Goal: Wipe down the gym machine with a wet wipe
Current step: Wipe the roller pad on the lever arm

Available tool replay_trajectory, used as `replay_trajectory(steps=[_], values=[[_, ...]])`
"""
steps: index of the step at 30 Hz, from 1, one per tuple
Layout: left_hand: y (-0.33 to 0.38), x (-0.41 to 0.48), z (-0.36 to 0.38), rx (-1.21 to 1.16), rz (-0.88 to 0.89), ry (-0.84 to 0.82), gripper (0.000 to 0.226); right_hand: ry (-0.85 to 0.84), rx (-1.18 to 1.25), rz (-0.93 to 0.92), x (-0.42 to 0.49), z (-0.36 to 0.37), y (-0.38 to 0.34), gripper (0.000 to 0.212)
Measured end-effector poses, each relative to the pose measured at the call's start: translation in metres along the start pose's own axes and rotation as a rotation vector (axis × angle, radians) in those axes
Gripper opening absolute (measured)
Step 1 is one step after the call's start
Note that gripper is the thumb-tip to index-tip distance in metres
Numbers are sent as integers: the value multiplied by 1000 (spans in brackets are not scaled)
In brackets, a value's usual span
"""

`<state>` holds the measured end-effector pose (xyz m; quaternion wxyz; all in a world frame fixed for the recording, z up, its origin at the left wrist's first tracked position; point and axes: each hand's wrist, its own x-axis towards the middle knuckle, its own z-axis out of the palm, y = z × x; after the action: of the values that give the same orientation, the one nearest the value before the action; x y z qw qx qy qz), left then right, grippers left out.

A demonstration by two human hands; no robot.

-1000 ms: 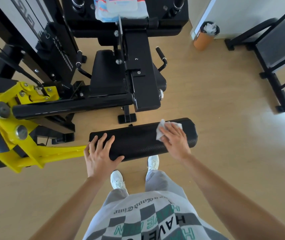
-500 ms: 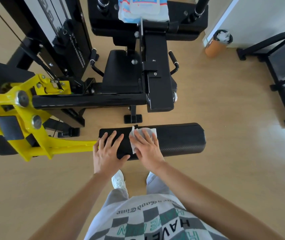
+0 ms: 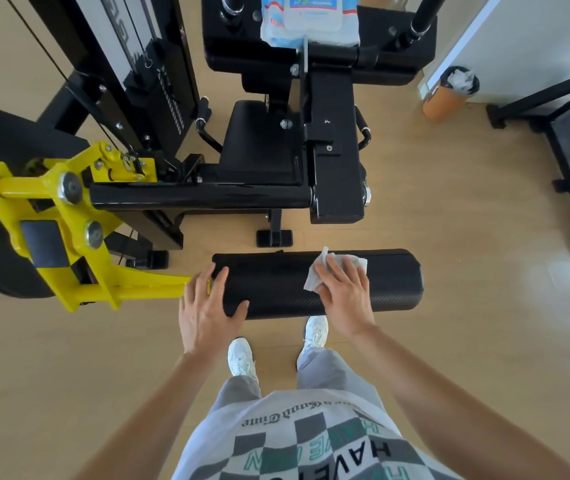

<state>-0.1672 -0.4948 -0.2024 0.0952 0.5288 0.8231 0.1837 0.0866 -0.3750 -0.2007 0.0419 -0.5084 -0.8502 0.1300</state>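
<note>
1. The wet wipe [image 3: 312, 278], white and crumpled, lies atop the roller pad [image 3: 394, 285], right of its middle.
2. The right hand [image 3: 344, 296] presses it down, fingers spread flat.
3. The left hand [image 3: 207, 306], fingers spread, braces the pad's left end.
4. The pad is a black, textured cylinder with its long axis running left-right, so strokes likely follow that line.

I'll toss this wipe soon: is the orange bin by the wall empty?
Not empty. Crumpled white paper shows at the mouth of the orange bin; how full it is below that, cannot tell.

The wooden floor [image 3: 467, 237] carries the black gym machine [image 3: 335, 150], an orange bin [image 3: 444, 102] and white shoes [image 3: 240, 358].
</note>
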Motion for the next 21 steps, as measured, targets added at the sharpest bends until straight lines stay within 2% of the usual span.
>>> replay_trajectory(steps=[3,9,12,14,17,21], values=[[-6,-7,-4,-191,-222,-78,77,-43,-24,-45,4,7,-22,48],[-15,-11,2,-296,-191,-127,78,-127,-22,-268,9,17,-74,56],[-20,-10,2,-339,-199,-156,80,-201,-3,-446,19,21,-96,65],[-25,-11,3,-402,-215,-171,80,-257,43,-546,33,22,-105,62],[-27,-13,1,-571,-295,-161,72,-354,95,-558,65,20,-112,57],[-25,-24,2,-745,-361,-136,68,-454,87,-443,93,14,-124,62]])
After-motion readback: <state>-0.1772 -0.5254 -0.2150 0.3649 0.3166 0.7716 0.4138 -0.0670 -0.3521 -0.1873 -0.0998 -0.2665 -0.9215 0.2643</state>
